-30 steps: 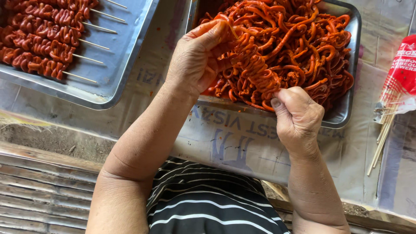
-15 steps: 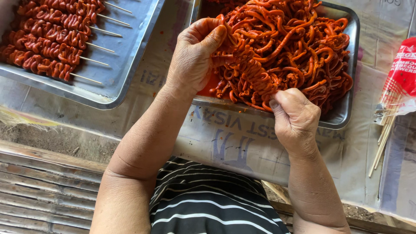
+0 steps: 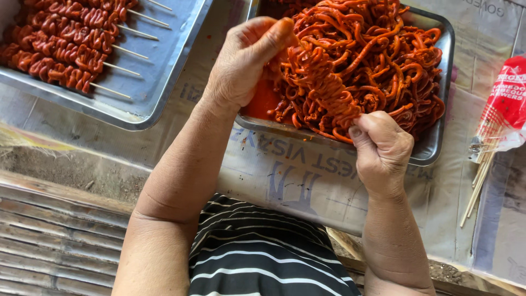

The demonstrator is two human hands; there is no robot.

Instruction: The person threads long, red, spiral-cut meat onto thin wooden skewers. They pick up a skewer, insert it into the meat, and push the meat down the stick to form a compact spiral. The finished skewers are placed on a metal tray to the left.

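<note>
Tray of marinated strips sat upper right. Left hand pinched the half-threaded skewer at its top; right hand clenched its lower end. Slick strips might have slid off, or the stick's point pricked a finger.

steel tray of finished red skewers upper left, red packet of bamboo sticks at right, printed paper sheet covering tabletop
</note>
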